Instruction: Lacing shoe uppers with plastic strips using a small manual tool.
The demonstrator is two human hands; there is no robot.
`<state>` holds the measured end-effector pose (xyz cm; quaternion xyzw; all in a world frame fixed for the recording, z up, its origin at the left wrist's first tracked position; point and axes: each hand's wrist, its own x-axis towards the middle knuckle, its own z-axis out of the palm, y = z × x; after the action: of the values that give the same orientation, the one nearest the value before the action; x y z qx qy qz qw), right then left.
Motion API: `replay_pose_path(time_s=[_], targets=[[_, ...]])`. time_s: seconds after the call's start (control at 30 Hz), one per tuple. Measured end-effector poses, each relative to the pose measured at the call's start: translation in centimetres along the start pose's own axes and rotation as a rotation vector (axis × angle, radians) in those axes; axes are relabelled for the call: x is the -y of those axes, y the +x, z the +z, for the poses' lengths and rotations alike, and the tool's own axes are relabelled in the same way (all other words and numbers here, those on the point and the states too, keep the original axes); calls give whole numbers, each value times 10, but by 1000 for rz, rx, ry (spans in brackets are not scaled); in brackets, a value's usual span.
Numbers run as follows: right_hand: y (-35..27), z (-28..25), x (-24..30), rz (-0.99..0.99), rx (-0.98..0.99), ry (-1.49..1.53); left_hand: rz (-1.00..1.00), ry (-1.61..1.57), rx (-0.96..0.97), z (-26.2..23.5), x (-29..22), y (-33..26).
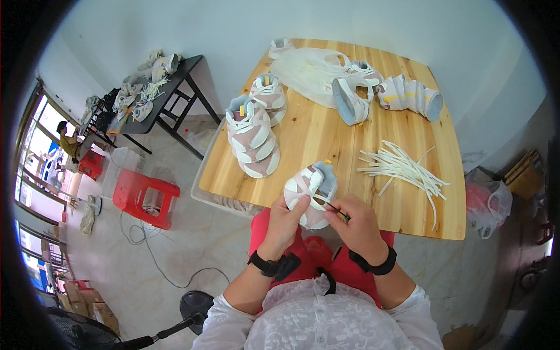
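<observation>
One held shoe (pixel 302 185) at wooden table (pixel 326 143); white wall (pixel 233 35) beyond.

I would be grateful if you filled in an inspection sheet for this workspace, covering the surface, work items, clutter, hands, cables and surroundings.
Surface: wooden table, light planks, bare in the middle.
Work items: one pale shoe in hand at the near edge; nested shoes at left, more shoes at far right; loose white laces at right.
Clutter: translucent plastic bag at the far side.
Left hand: grips the shoe.
Right hand: holds a thin dark tool at the shoe's front.
Cables: dark cable loose on the floor; none seen on the table.
Surroundings: red stool and black fan at left.
</observation>
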<state>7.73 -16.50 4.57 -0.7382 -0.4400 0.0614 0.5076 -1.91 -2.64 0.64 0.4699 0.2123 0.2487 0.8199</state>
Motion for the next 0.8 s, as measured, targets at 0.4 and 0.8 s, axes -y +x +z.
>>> replay_pose_path(time_s=[0.4, 0.8], targets=[[34, 15, -12, -71, 49, -69, -21, 25, 109, -4, 0, -1], [33, 22, -16, 35, -18, -164, 32, 35, 21, 6, 6, -6]])
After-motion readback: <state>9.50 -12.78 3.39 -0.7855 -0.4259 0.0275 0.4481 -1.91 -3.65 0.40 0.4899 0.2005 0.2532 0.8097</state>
